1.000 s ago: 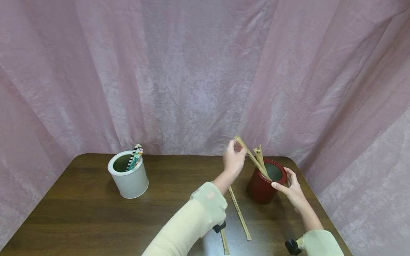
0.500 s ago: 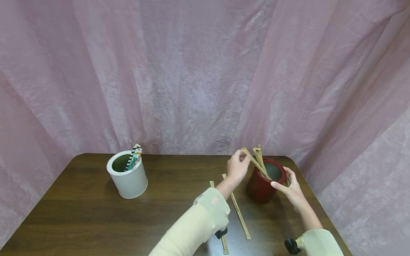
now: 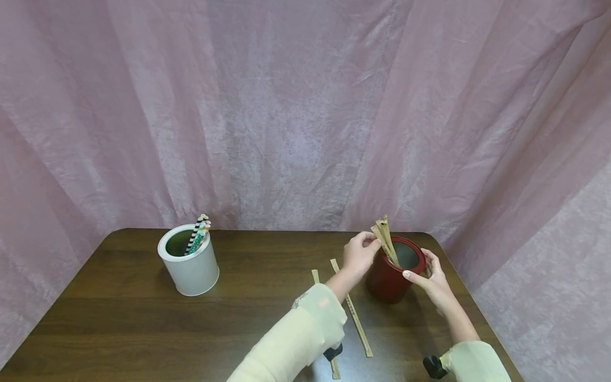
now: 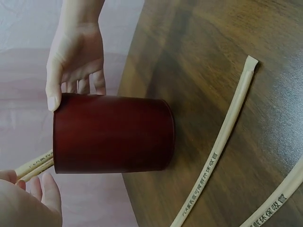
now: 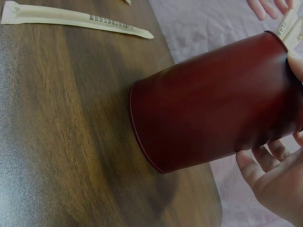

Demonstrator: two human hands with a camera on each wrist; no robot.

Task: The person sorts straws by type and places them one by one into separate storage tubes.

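Observation:
In the head view a dark red can [image 3: 387, 282] stands at the table's right side, with several paper-wrapped straws [image 3: 387, 233] leaning out of its mouth. My left hand [image 3: 358, 255] pinches one wrapped straw by its upper part; its lower end is inside the can. The right hand [image 3: 436, 284] grips the can from the right, thumb at the rim and fingers round the side. The right wrist view shows those curled fingers [image 5: 267, 165] against the red wall. Printed lettering shows on a straw [image 4: 40, 161] between the left fingers in the left wrist view.
Two more wrapped straws lie on the brown table [image 3: 119, 318]: one straw [image 3: 358, 323] left of the red can, another straw [image 3: 335, 369] partly under the left forearm. A white can [image 3: 193, 273] with patterned sticks [image 3: 198, 236] stands at the left. A pink curtain [image 3: 286, 116] hangs behind.
My left hand has moved right and slightly down, bringing the pinched straw more upright, close to the other straws in the red can. The right hand has kept its hold on the can.

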